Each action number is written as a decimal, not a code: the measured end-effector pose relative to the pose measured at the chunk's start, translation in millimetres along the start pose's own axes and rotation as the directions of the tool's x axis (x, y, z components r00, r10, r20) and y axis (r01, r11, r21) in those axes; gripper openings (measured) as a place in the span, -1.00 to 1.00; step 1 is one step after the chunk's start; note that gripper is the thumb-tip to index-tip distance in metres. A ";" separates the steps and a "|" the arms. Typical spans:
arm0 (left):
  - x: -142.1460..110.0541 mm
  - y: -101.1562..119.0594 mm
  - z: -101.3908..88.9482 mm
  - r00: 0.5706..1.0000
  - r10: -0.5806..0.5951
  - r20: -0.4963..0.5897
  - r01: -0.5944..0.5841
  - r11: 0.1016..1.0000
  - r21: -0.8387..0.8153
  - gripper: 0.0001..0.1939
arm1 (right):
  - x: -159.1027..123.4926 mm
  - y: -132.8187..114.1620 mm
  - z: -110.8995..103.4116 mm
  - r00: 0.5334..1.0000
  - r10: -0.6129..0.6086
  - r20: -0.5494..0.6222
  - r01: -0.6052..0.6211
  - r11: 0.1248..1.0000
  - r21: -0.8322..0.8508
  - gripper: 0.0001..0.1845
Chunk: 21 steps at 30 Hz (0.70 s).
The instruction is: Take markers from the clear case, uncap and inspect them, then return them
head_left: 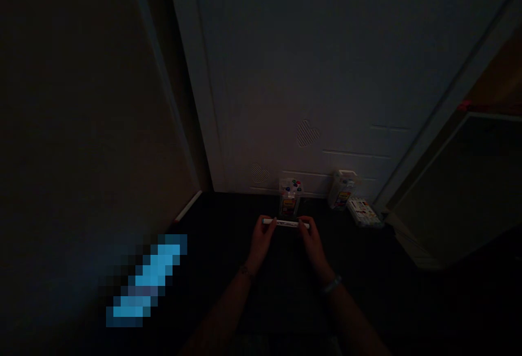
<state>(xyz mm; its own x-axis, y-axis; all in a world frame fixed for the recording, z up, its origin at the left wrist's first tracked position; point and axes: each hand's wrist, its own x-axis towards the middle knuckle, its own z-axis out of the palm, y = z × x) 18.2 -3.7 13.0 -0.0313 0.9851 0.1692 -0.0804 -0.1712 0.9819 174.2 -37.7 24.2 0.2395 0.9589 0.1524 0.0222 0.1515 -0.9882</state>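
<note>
A white marker lies level between my two hands, just above the dark table. My left hand pinches its left end, where a bluish tip shows. The right end is pinched by my right hand. Directly behind the marker stands a clear plastic case, with several coloured marker caps in red, green and blue at its top. The print on the marker is too small and dark to read.
A second clear case stands upright farther right, beside a flat printed box. A white panel with embossed hearts rises behind the table. At the left, a pixelated bright blue patch glows. The room is very dim.
</note>
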 end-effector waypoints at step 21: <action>-5.1 18.3 3.0 0.998 0.030 -0.060 -0.034 0.998 -0.054 -0.70 | -3.9 -1.6 3.4 0.997 -0.059 0.042 0.060 0.998 -0.013 -0.61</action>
<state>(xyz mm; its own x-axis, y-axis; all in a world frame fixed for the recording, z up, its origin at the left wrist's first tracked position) 19.9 -11.8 30.4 -0.0934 0.9766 0.1936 -0.1325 -0.2049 0.9698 170.0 -40.8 25.2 0.1964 0.9576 0.2109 0.0486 0.2053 -0.9775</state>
